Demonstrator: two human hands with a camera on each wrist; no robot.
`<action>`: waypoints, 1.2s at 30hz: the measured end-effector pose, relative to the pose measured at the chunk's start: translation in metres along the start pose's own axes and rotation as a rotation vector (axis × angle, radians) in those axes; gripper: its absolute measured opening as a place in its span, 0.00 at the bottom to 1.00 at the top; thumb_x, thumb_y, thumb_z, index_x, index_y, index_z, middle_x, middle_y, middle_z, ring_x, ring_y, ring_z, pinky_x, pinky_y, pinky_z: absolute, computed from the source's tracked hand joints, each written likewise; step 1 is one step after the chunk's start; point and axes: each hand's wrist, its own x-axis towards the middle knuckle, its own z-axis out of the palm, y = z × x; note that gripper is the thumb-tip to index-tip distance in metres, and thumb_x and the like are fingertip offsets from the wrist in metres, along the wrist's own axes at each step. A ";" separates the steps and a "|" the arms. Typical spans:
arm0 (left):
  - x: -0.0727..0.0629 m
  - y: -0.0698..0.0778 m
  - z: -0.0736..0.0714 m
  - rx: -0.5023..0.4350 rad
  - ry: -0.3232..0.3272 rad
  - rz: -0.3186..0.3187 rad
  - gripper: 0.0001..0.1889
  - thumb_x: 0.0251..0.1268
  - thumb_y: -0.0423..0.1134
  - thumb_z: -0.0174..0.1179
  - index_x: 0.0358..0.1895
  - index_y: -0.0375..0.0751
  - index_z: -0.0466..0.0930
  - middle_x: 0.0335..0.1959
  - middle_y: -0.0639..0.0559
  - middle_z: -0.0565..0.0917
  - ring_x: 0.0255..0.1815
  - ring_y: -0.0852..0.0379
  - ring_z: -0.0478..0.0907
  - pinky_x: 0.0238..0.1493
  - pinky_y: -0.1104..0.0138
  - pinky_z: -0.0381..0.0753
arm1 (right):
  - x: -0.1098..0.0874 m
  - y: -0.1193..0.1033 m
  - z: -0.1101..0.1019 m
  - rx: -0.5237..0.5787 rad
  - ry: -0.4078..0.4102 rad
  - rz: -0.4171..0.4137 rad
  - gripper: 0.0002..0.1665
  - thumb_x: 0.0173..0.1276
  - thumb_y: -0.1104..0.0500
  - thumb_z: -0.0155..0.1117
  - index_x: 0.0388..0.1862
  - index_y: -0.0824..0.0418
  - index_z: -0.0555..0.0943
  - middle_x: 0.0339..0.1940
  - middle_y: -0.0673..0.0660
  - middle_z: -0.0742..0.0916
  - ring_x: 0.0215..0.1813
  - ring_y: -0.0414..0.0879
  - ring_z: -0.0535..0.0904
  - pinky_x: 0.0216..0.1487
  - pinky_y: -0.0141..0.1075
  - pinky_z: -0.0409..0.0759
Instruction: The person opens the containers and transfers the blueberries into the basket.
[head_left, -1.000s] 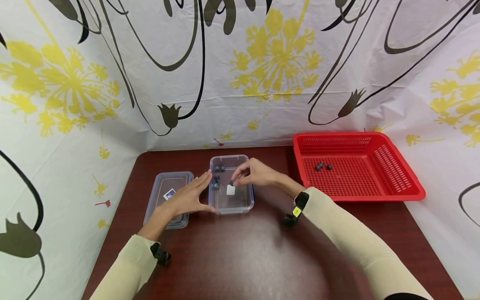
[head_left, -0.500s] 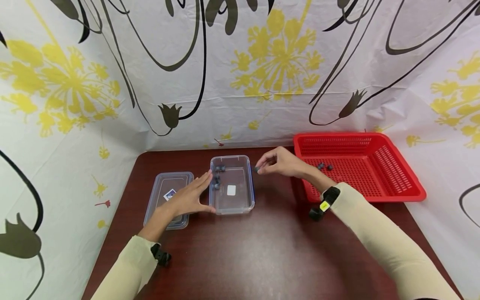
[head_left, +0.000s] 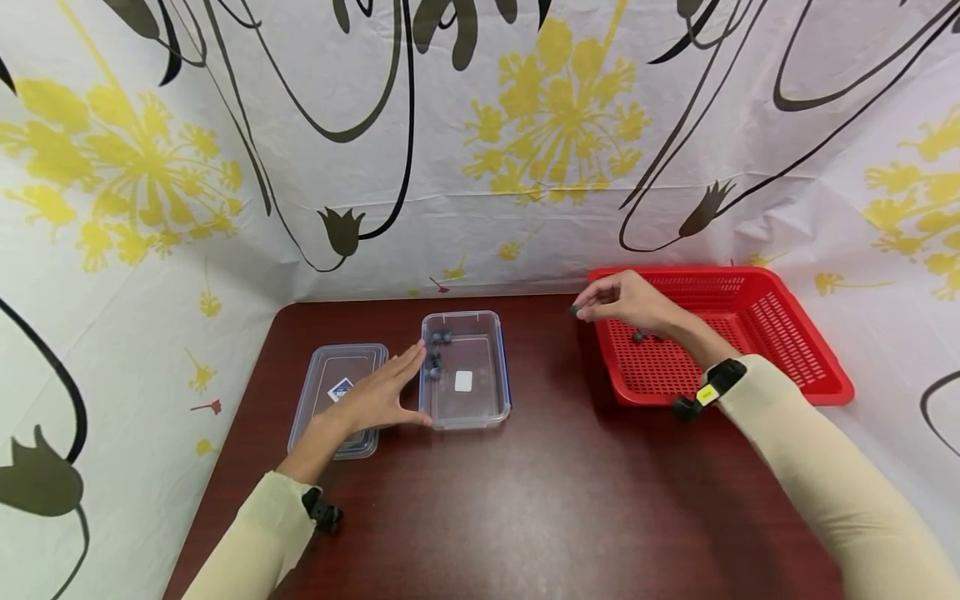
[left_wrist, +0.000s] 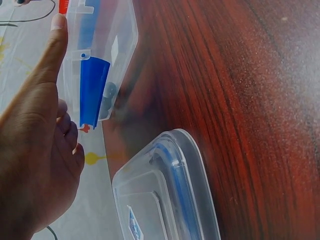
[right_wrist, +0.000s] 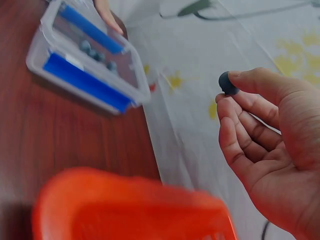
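A blueberry (right_wrist: 228, 83) is pinched between thumb and fingertips of my right hand (head_left: 630, 302), which is over the left rim of the red basket (head_left: 813, 367). Beneath that hand, a few blueberries (head_left: 640, 337) lie on the basket's mesh floor, partly hidden by the wrist. My left hand (head_left: 378, 393) touches the left side of a clear plastic container (head_left: 480, 408), its fingers straight and thumb spread toward the near corner. Along the container's left wall sit several blueberries (head_left: 436, 363); the right wrist view shows them through the clear side.
The container's clear lid (head_left: 324, 367) lies on the dark wooden table (head_left: 525, 517) at the left, partly under my left forearm. A patterned white cloth (head_left: 450, 167) hangs behind the table and at both sides.
My right hand has moved right, from inside the container to the red basket's left rim, carrying the pinched blueberry. The left hand has stayed at the container's side.
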 end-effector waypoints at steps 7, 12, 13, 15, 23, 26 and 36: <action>-0.001 0.000 0.000 -0.004 0.002 0.001 0.68 0.55 0.71 0.73 0.87 0.39 0.43 0.90 0.48 0.40 0.89 0.48 0.43 0.86 0.48 0.48 | -0.006 0.032 -0.033 0.018 0.028 0.101 0.15 0.73 0.55 0.75 0.53 0.63 0.90 0.48 0.62 0.93 0.51 0.56 0.91 0.51 0.31 0.87; -0.001 0.000 0.000 -0.005 -0.003 -0.005 0.69 0.55 0.73 0.72 0.88 0.39 0.42 0.90 0.49 0.40 0.89 0.48 0.43 0.86 0.49 0.48 | -0.010 0.064 -0.051 -0.032 0.043 0.175 0.18 0.74 0.53 0.74 0.55 0.63 0.89 0.49 0.59 0.93 0.51 0.51 0.91 0.52 0.32 0.86; -0.001 0.000 0.000 -0.002 -0.004 -0.004 0.69 0.55 0.73 0.72 0.88 0.39 0.42 0.90 0.49 0.39 0.89 0.48 0.43 0.86 0.49 0.48 | -0.010 0.071 -0.054 -0.029 0.045 0.192 0.19 0.73 0.53 0.74 0.56 0.63 0.89 0.49 0.59 0.93 0.51 0.50 0.91 0.52 0.32 0.86; 0.000 0.000 0.000 0.004 -0.005 -0.002 0.69 0.55 0.74 0.71 0.88 0.39 0.42 0.90 0.49 0.39 0.89 0.48 0.43 0.86 0.49 0.48 | -0.011 0.083 -0.060 -0.024 0.050 0.228 0.21 0.73 0.52 0.74 0.57 0.63 0.89 0.49 0.59 0.93 0.50 0.47 0.90 0.52 0.31 0.85; -0.001 -0.001 0.000 -0.010 -0.005 -0.005 0.69 0.55 0.74 0.71 0.88 0.40 0.42 0.90 0.49 0.40 0.88 0.45 0.44 0.86 0.46 0.48 | -0.013 0.118 -0.072 -0.111 0.024 0.249 0.17 0.77 0.60 0.68 0.56 0.71 0.88 0.47 0.62 0.93 0.45 0.37 0.87 0.46 0.27 0.84; 0.000 -0.001 0.000 -0.010 -0.008 -0.006 0.69 0.55 0.75 0.71 0.88 0.41 0.41 0.90 0.50 0.39 0.89 0.47 0.43 0.86 0.47 0.48 | -0.013 0.127 -0.073 -0.167 0.011 0.241 0.13 0.77 0.64 0.66 0.52 0.72 0.89 0.46 0.63 0.93 0.44 0.35 0.85 0.44 0.27 0.84; 0.001 -0.002 -0.001 0.002 -0.016 -0.007 0.69 0.54 0.74 0.71 0.87 0.38 0.41 0.90 0.48 0.39 0.89 0.48 0.42 0.87 0.51 0.46 | -0.016 0.151 -0.071 -0.237 -0.029 0.301 0.13 0.74 0.63 0.70 0.49 0.73 0.89 0.42 0.62 0.93 0.43 0.44 0.85 0.45 0.35 0.84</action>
